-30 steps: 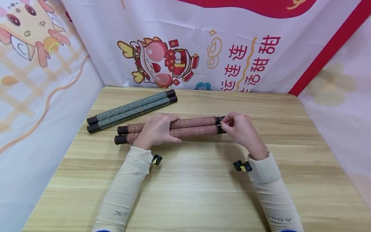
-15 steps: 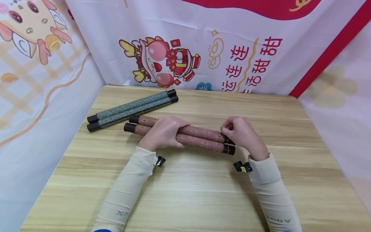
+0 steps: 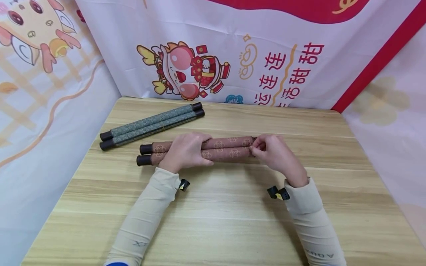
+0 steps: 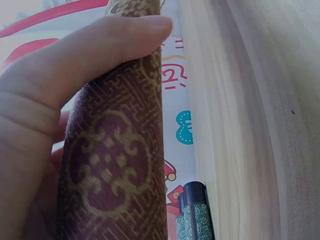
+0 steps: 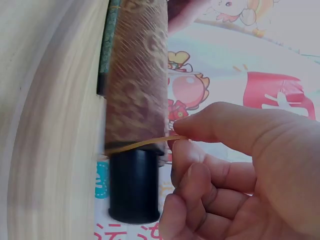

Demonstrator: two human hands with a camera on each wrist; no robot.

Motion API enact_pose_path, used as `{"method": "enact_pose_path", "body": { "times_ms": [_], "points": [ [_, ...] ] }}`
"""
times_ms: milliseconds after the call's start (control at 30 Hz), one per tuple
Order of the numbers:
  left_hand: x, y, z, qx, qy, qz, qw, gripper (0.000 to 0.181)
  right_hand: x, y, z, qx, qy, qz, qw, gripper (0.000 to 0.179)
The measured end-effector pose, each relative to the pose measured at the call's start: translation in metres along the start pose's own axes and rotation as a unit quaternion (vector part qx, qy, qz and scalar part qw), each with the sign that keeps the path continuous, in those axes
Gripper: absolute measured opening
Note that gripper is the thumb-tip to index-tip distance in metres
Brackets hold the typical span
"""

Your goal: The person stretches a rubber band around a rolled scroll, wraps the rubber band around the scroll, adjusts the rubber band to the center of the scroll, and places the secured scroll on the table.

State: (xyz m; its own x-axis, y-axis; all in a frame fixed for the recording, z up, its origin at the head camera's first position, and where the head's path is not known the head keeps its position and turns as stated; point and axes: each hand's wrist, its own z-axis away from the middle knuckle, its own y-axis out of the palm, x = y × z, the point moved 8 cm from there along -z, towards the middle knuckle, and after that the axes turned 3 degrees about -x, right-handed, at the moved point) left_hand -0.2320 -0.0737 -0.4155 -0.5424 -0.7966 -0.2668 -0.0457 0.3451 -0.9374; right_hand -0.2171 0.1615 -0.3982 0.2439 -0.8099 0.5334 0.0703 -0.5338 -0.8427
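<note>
Two reddish-brown patterned scrolls (image 3: 229, 142) with black end knobs lie side by side in the head view. My left hand (image 3: 187, 152) grips them near their middle, its thumb lying along the near side. At their right end, my right hand (image 3: 275, 157) pinches a thin yellowish rubber band (image 5: 137, 146) between thumb and forefinger. In the right wrist view the band is pulled outward from where the patterned cloth meets the black knob (image 5: 134, 187). The right-end knobs are mostly hidden behind the right hand in the head view.
Two green scrolls (image 3: 149, 123) with dark knobs, held together by a thin band, lie at the back left of the wooden table (image 3: 216, 221). A printed white cloth (image 3: 213, 22) hangs behind the table's back edge.
Half a second ago the brown scrolls' right end swung toward the person; now it has swung back, nearly level. The right hand's band has shifted from the black knobs to the cloth's edge.
</note>
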Motion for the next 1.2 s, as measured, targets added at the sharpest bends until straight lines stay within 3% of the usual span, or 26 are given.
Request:
{"method": "enact_pose_path", "body": {
  "times_ms": [267,633,900,1200],
  "points": [
    [0.009,-0.004,0.001,-0.013,-0.041,0.016,0.9989,0.069,0.001,0.002,0.000,-0.003,0.003,-0.001,1.0000,0.013],
    [0.009,0.000,0.001,-0.005,-0.051,0.020,0.9985,0.065,0.010,0.009,-0.002,-0.012,-0.022,0.006,0.9997,0.015],
    [0.006,0.001,0.000,0.001,-0.038,0.014,0.9992,0.064,0.010,0.006,0.000,-0.018,-0.002,-0.012,0.9998,0.016],
    [-0.004,0.007,0.000,0.024,-0.003,-0.026,0.9994,0.069,0.006,0.005,0.000,-0.025,0.014,-0.017,0.9994,0.014]
  ]
}}
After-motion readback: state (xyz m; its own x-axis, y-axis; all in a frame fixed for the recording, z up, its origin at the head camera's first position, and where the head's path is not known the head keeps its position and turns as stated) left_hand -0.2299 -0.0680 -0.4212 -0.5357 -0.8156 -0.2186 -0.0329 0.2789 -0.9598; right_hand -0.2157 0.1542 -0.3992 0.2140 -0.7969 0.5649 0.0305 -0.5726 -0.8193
